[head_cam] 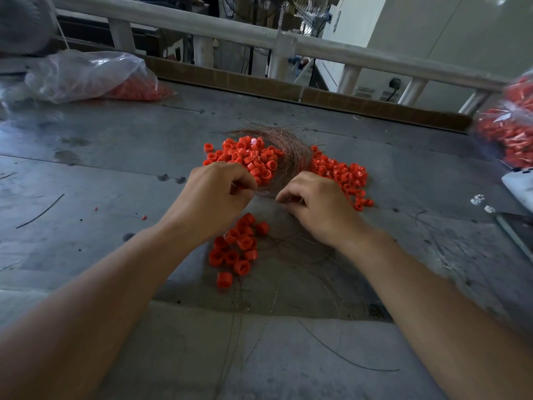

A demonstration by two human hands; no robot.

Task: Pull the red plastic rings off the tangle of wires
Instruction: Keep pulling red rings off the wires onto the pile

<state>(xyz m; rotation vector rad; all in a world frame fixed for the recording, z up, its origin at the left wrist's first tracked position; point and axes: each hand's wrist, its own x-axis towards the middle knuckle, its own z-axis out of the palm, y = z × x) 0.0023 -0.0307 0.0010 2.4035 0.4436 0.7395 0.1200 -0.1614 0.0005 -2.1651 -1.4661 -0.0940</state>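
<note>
The tangle of wires [291, 151] arches away toward the table's [86, 168] far edge; left hand [219, 194] and right hand [314, 206], fingers curled, pinch its near strands

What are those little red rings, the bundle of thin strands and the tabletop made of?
Red rings: likely moulded plastic; uniform bright colour, slight sheen.
Strands: probably bare copper wire; hair-thin, reddish-brown glint.
Tabletop: seemingly sheet metal; dull grey, scratched, stained.
</note>
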